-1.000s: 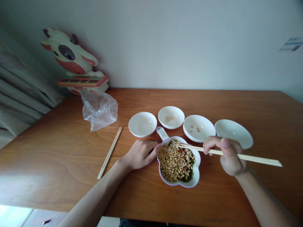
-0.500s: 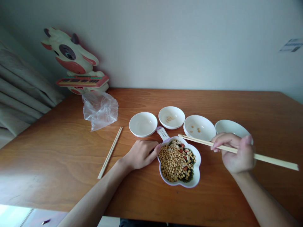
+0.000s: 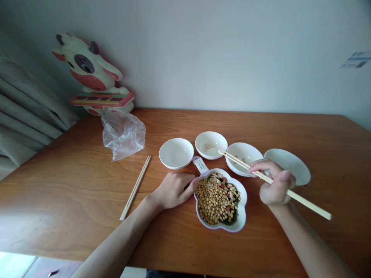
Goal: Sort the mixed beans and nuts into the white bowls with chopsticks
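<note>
A pair of chopsticks (image 3: 307,203) is clamped in the fingers of the right hand (image 3: 274,194), their tips held by the right rim of the second white bowl (image 3: 213,139); whether anything is pinched there cannot be told. The scalloped bowl (image 3: 241,216) of beans (image 3: 210,202) and peanuts is set on the counter (image 3: 174,241) between both hands. Its rim is touched by the left hand (image 3: 175,190), whose fingers are curled; whether they are clamped cannot be told.
</note>
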